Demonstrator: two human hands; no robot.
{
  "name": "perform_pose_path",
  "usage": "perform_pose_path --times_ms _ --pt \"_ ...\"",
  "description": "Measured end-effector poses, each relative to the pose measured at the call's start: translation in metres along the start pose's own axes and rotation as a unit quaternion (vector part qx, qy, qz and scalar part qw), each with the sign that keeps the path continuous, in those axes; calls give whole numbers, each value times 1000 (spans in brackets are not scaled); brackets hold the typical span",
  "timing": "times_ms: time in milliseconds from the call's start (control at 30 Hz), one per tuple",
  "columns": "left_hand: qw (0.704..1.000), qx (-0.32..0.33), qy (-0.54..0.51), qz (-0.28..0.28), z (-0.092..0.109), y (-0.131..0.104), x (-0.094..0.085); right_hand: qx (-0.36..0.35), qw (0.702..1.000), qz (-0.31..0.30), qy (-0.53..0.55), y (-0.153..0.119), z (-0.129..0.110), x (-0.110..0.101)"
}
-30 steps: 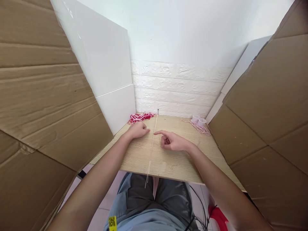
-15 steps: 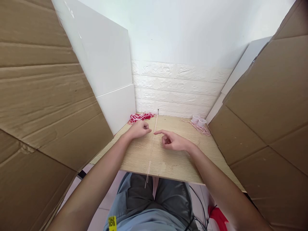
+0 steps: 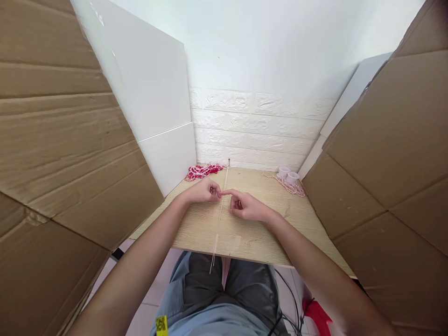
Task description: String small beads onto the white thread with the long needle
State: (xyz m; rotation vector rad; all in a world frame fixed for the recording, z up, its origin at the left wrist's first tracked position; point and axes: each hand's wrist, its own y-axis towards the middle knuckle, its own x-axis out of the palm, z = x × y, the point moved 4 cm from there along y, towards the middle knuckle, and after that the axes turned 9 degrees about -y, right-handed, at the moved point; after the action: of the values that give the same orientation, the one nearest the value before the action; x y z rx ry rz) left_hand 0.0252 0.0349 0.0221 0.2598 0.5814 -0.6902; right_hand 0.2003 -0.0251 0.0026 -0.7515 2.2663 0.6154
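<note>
A thin pale cord runs from a small dark peg at the wall across the board and over its front edge, where its loose ends hang. Left of it, my left hand is closed in a pinch close to the cord. Whatever strand it may hold is too fine to make out. From the right, my right hand points its index finger across the cord to the left fingertips. Its other fingers are curled in toward the thumb, and what lies in them is hidden.
Red and pink-white cord lies heaped at the back left. Two small clear cups stand at the back right beside a pale pink cord bundle. Cardboard panels flank both sides, the left one and the right one.
My right index finger has moved slightly left and now meets the left fingertips at the cord. The left fingers have turned a little downward.
</note>
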Motion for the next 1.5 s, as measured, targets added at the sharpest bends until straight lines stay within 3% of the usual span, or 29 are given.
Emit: perform_pose_path --times_ms 233,667,800,967,1200,1333,1433,1500 --pt "998 -35 11 -58 0 -2 5 -2 999 28 -32 4 1 5" --pt "994 -32 36 -102 0 -4 8 8 999 42 -30 7 5 7" --pt "996 -42 54 -57 2 -5 0 7 998 46 -33 6 6 7" --pt "988 -62 120 78 -2 -3 -17 17 998 50 -41 6 9 7" --pt "920 -212 217 247 -26 -6 -41 25 997 49 -51 5 10 6" --pt "913 -220 213 268 -28 -7 -45 25 997 51 -53 5 10 6" --pt "949 -142 141 245 -21 -4 -39 25 997 51 -49 5 11 6" --pt "977 -87 80 180 -14 -2 -30 26 997 50 -44 6 11 7"
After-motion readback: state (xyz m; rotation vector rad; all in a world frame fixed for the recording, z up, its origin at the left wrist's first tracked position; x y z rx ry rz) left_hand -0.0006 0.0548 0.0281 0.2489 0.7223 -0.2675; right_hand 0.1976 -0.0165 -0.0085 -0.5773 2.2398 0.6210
